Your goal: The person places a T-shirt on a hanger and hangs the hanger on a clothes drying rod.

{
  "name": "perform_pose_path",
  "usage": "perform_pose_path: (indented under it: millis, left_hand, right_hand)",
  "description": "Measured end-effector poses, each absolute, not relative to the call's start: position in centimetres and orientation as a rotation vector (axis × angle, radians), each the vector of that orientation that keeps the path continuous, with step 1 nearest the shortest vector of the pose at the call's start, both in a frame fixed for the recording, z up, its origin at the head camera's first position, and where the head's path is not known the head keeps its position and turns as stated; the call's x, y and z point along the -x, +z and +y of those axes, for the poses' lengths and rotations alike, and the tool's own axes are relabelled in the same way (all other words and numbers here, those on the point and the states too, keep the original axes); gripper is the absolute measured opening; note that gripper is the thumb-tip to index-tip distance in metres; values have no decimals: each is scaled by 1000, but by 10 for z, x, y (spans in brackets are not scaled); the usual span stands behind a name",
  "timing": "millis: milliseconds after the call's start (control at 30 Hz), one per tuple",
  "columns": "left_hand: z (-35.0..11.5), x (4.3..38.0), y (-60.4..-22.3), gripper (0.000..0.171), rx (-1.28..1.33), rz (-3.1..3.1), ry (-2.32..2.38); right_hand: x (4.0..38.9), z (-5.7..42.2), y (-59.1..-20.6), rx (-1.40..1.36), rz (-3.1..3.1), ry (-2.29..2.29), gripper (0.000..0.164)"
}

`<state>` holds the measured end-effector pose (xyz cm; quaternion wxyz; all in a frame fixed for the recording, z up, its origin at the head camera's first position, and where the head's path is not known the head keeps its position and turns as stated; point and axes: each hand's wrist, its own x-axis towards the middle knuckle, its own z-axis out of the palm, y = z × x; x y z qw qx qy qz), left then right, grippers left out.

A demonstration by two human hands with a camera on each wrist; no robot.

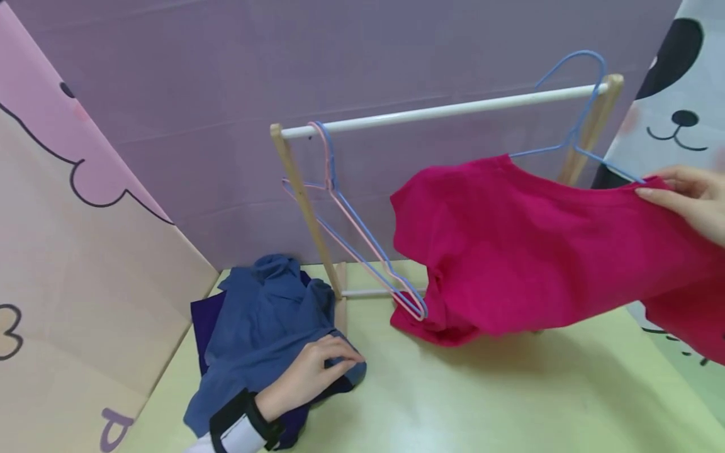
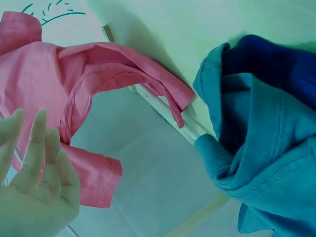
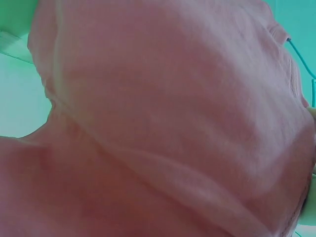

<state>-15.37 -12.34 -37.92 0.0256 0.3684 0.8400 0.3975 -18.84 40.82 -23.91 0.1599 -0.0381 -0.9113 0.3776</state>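
Note:
A bright pink-red T-shirt (image 1: 544, 251) is spread on a blue wire hanger (image 1: 576, 135), whose hook curves over the right end of the white rod. My right hand (image 1: 693, 198) pinches the shirt's neckline beside the hanger's arm, thumb in front. In the right wrist view the shirt's fabric (image 3: 173, 108) fills most of the picture and hides nearly all of that hand. My left hand (image 1: 314, 371) holds nothing, its fingers loosely bent above a crumpled blue garment (image 1: 266, 321). The left wrist view shows those fingers (image 2: 37, 148) relaxed and apart.
The rack's white rod (image 1: 447, 112) runs between wooden posts (image 1: 306, 207). Near its left end hang a pink hanger (image 1: 354, 217) and another blue hanger (image 1: 368, 236). A dark navy cloth (image 1: 206, 321) lies under the blue garment on the pale yellow-green table (image 1: 453, 402). Printed panels stand on both sides.

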Motion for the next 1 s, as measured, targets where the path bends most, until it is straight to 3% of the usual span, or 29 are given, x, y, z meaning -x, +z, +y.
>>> perform_pose_path:
  millis: [200,433,500,567,700,800,1000]
  left_hand:
    - [-125,152,-380,15,-1086,2605,1213]
    - [-128,152,-381,14,-1018,2626,1166]
    - [-129,152,-381,14,-1005,2617,1150]
    - [-131,152,-381,14,-985,2609,1127]
    - [-134,152,-380,14,-960,2603,1088]
    - [-136,152,-380,14,-965,2617,1079]
    - [-145,153,-382,14,-970,2619,1044]
  right_hand:
    - [198,405,-242,183,-2679,975,9]
    - [201,401,-257,157,-2710,934,40]
    - [200,400,-257,134,-2708,928,42]
    - [199,396,-257,108,-2698,925,37]
    - [194,388,-254,85,-2672,908,9]
    - [192,382,-251,75,-2649,854,5]
    - [194,383,-255,9,-2608,704,33]
